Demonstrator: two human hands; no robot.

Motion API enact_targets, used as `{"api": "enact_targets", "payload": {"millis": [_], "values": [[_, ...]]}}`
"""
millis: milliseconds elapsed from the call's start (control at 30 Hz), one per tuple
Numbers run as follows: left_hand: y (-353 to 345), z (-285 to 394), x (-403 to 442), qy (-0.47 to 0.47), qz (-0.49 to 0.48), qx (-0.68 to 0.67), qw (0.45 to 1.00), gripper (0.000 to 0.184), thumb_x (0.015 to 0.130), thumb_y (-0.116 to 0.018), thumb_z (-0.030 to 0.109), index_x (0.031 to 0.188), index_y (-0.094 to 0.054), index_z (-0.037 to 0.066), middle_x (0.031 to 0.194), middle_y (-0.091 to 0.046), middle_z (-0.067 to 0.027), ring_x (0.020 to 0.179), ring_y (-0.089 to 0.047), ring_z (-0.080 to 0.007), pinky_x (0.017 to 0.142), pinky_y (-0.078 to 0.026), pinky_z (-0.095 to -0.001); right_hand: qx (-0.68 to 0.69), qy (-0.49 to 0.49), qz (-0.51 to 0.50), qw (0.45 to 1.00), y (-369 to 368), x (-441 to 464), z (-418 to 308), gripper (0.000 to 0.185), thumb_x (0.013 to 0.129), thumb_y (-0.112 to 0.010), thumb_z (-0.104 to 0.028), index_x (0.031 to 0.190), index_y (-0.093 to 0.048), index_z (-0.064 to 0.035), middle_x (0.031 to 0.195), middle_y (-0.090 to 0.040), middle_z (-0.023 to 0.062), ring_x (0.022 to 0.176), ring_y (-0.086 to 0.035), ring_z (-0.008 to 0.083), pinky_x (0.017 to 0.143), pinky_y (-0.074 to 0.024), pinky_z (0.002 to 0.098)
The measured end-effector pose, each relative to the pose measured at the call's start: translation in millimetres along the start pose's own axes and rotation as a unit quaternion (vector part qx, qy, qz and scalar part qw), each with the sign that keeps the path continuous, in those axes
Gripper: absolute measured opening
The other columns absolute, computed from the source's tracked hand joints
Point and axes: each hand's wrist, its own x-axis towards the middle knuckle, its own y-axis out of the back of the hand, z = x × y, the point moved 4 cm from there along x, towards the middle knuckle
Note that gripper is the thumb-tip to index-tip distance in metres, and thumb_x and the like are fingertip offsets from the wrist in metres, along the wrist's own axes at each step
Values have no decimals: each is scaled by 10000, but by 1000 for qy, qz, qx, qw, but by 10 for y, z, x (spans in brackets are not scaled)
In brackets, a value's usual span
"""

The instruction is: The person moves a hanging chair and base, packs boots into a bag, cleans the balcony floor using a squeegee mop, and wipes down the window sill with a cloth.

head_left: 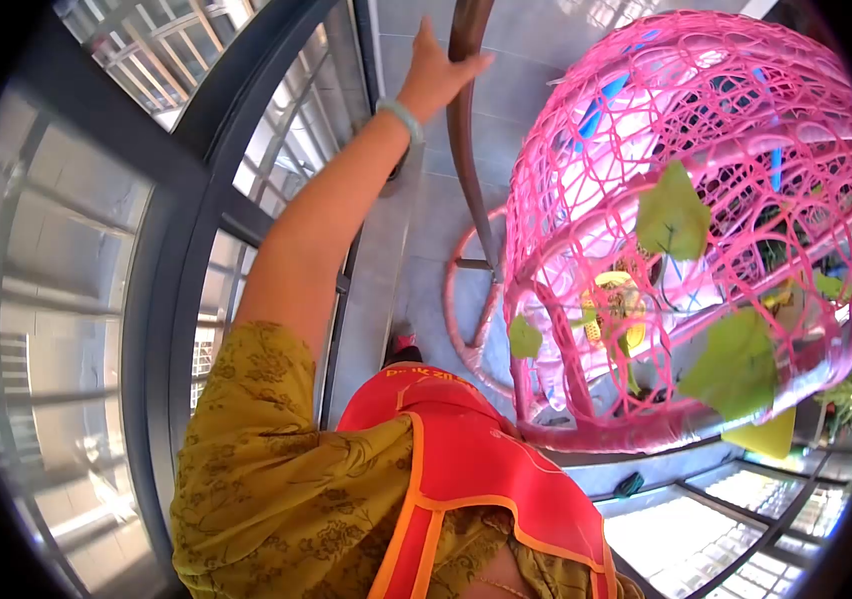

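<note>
My left hand (434, 78), with a pale green bangle on the wrist, is at the upper middle beside a curved brown pole (462, 130). One finger points up and another digit stretches right across the pole. They are spread apart, and nothing shows between them; the other fingers are hidden. To the right hangs a pink woven basket chair (586, 215) with green artificial leaves (674, 212) on it. A yellow basket (618, 307) and light cloth show through its weave. My right hand is out of view.
Dark-framed glass doors or windows (171, 200) with bars run down the left side. A pink-wrapped ring base (454, 299) rests on the grey tiled floor (426, 230). More barred windows (696, 529) and a dark green object (629, 485) are at the lower right.
</note>
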Motion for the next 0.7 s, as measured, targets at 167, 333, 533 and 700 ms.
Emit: {"api": "enact_targets", "payload": {"millis": [167, 333, 533, 700], "values": [[11, 281, 361, 1, -74, -198, 977, 437, 707, -715, 309, 948, -520, 1, 863, -616, -109, 719, -580, -160, 637, -458, -300, 131, -4, 240, 962, -180, -19, 91, 559, 916, -468, -207, 1378, -194, -52, 1332, -334, 199, 1219, -358, 282, 982, -311, 358], [-36, 160, 359, 40, -98, -244, 964, 231, 712, -668, 212, 767, -567, 12, 674, -613, -47, 630, -577, -134, 613, -451, -272, 169, 16, 335, 927, -280, -20, 240, 531, 924, -456, -219, 1382, -221, -90, 1304, -385, 172, 1175, -416, 269, 949, -356, 372], [-160, 71, 378, 49, -82, -332, 938, 308, 671, -679, 133, 901, -512, 13, 688, -566, -73, 606, -567, -176, 551, -447, -311, 185, 15, 340, 922, -348, 0, -6, 499, 928, -445, -192, 1360, -249, -40, 1275, -418, 160, 1158, -431, 237, 941, -355, 332], [-10, 169, 374, 28, -107, -230, 967, 222, 727, -661, 209, 757, -557, 15, 671, -611, -45, 615, -568, -119, 586, -444, -266, 274, 86, 455, 843, -520, -142, 114, 452, 910, -426, -83, 1336, -288, -18, 1256, -438, 159, 1126, -449, 206, 957, -330, 306]]}}
